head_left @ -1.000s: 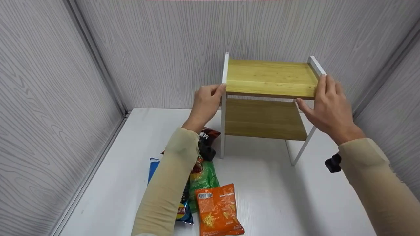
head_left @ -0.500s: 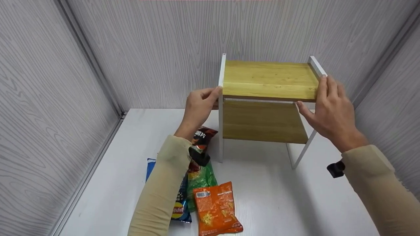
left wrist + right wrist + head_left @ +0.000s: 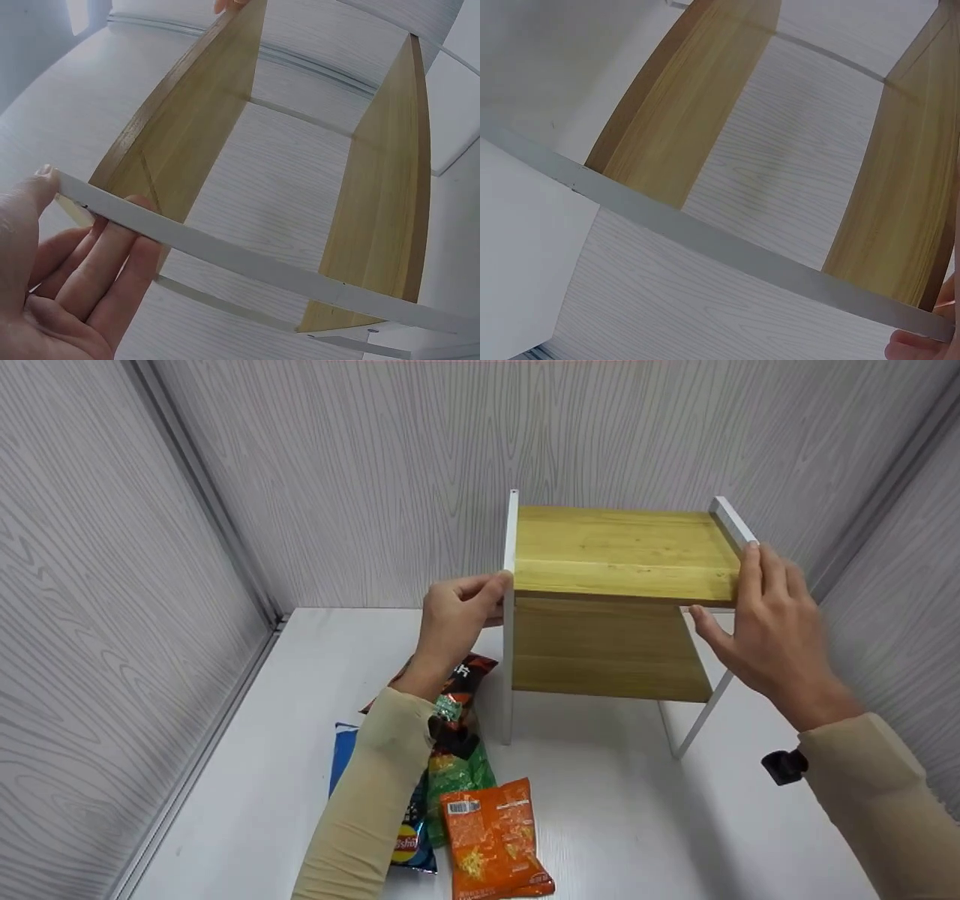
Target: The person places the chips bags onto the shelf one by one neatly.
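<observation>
A two-tier shelf (image 3: 622,544) with yellowish wooden boards and a white frame stands at the back of the white table. My left hand (image 3: 457,619) pinches its left front post near the top, thumb in front and fingers behind, as the left wrist view shows of the post (image 3: 247,259). At the right front corner, my right hand (image 3: 784,622) grips the frame, fingers over the side rail and thumb below the top board's edge. Only some fingertips of that hand show in the right wrist view, around the frame (image 3: 727,247). Below the top lies the lower board (image 3: 607,649).
Left of the shelf lie several snack bags: an orange bag (image 3: 491,840), a green bag (image 3: 461,780), a blue bag (image 3: 343,750) partly under my left sleeve, and a dark red bag (image 3: 476,671) near the left post. Grey wood-grain panels (image 3: 360,472) enclose the table (image 3: 232,780).
The shelf has come slightly nearer to me, lower in the head view, with both hands keeping hold of it. The bags lie almost as before.
</observation>
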`<state>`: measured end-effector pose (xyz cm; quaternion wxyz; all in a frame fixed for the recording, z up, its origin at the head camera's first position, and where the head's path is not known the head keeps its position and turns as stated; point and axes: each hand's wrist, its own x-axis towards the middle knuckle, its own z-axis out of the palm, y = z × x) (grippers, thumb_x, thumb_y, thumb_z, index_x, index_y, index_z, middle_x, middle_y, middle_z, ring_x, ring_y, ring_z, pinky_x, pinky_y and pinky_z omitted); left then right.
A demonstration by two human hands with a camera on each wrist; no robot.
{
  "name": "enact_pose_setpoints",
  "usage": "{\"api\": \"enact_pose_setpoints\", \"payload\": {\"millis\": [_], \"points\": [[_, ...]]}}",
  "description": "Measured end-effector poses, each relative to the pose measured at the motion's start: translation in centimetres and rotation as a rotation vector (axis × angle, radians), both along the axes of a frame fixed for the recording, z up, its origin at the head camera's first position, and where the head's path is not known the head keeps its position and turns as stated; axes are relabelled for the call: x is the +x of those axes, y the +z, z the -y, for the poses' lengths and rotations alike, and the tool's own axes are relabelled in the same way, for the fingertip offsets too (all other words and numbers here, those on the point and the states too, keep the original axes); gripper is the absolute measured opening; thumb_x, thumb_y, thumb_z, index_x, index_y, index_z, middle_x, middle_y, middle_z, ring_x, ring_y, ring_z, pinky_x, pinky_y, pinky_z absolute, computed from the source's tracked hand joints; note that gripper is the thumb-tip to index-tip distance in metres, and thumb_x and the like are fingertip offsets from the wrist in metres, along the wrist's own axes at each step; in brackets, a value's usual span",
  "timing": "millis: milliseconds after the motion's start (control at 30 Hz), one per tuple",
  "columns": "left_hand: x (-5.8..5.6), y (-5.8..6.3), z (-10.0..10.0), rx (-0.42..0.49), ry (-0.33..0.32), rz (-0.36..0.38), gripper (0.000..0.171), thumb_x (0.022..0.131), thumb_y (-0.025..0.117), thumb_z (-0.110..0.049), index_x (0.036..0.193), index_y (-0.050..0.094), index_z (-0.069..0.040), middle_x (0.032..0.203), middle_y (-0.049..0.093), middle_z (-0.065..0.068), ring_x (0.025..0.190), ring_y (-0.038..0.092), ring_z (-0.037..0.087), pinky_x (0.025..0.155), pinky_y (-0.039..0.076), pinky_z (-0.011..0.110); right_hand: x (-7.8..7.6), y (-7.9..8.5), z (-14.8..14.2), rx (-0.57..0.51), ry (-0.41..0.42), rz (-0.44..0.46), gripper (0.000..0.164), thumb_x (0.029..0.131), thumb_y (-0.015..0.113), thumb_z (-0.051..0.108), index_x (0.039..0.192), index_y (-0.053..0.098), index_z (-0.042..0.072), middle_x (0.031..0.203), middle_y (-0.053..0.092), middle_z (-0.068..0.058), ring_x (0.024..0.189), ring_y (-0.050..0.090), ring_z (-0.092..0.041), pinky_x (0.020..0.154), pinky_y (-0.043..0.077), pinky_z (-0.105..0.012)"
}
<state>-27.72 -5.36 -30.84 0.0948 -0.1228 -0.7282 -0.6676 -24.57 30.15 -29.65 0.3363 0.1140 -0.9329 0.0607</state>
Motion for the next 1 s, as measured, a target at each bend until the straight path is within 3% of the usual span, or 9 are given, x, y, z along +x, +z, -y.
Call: {"api": "enact_pose_setpoints", "payload": {"millis": [200, 667, 1000], "points": [[0.8, -0.1, -0.8, -0.005, -0.027, 0.001, 0.048, 0.089, 0.069, -0.049, 0.118, 0.073, -0.011, 0.109, 0.075, 0.006, 0.094, 0.075, 0.019, 0.08, 0.061, 0.029, 1.1, -0.3, -0.9, -0.015, 0.004, -0.037, 0.086, 0.088, 0.064, 0.04, 0.149, 0.03, -0.01, 0.146, 0.041, -0.034, 0.128, 0.042, -0.052, 0.098, 0.041, -0.068], [2.5, 0.0, -1.6, -0.048, -0.017, -0.038, 0.047, 0.091, 0.067, -0.049, 0.116, 0.074, -0.01, 0.104, 0.076, 0.007, 0.087, 0.075, 0.015, 0.074, 0.061, 0.028, 3.1, -0.4, -1.8, 0.0, -0.01, -0.062, 0.089, 0.084, 0.066, 0.04, 0.149, 0.031, -0.009, 0.145, 0.043, -0.033, 0.125, 0.044, -0.052, 0.086, 0.043, -0.072], [3.5, -0.1, -1.8, -0.02, -0.04, -0.023, 0.044, 0.091, 0.068, -0.047, 0.117, 0.074, -0.012, 0.106, 0.076, 0.006, 0.09, 0.075, 0.015, 0.074, 0.061, 0.029, 4.4, -0.4, -2.2, 0.036, -0.008, -0.062, 0.094, 0.08, 0.067, 0.044, 0.148, 0.032, -0.01, 0.145, 0.042, -0.034, 0.126, 0.043, -0.051, 0.084, 0.044, -0.071]]}}
